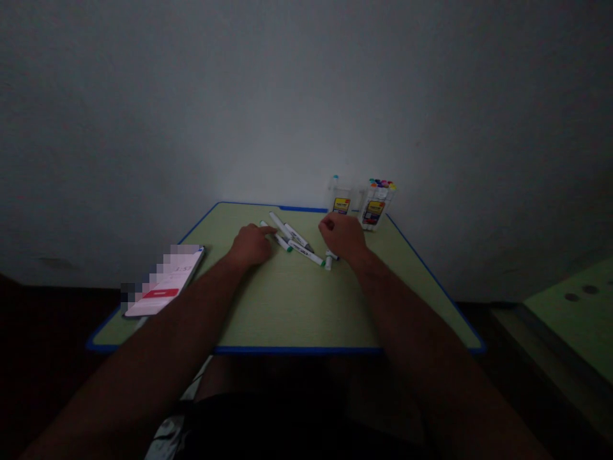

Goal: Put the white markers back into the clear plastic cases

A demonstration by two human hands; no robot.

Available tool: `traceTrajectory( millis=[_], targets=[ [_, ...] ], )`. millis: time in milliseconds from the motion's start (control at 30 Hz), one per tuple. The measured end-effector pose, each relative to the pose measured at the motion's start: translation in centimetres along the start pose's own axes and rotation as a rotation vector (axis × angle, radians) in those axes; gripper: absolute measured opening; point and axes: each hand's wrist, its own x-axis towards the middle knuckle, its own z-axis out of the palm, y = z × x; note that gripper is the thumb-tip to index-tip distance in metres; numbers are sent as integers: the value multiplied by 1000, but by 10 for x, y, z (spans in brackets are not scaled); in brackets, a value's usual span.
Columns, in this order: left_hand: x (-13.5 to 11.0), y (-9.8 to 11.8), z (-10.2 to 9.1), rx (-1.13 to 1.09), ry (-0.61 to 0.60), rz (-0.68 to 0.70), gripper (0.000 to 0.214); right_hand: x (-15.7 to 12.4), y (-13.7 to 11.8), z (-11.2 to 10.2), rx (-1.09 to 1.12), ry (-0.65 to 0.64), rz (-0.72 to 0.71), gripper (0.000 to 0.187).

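Several white markers lie loosely piled mid-table, among them a green-ended marker [307, 253] and a grey-ended marker [299, 237]. My left hand [252, 245] is at the pile's left side, its index finger stretched onto or just over a marker [282, 243]; its other fingers look curled. Right of the pile, my right hand [343, 235] is closed with curled fingers, and whatever it may hold is hidden. Just below that hand lies a short white marker piece [328, 262], partly covered. Behind it stands a clear case [341, 203] with a yellow label and one blue-capped marker [334, 182].
A second clear case [374, 207], full of markers with coloured caps, stands at the table's back right, near the wall [287, 96]. A tablet or phone [165, 287] with a lit screen rests at the left edge. The green table [297, 313] has a blue rim.
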Motion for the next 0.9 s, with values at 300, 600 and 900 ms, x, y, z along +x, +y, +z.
traceTrajectory(
  millis=[300,600,900],
  targets=[
    [-2,5,-6,-52,-7,-55,42,-1,0,0,10,-24,-25,23],
    [-1,8,-8,-207,124,-116,35,-8,-10,1,13,-327,-152,17],
    [-5,17,-17,-294,185,-156,30,-11,-10,5,-69,-435,-193,26]
  ],
)
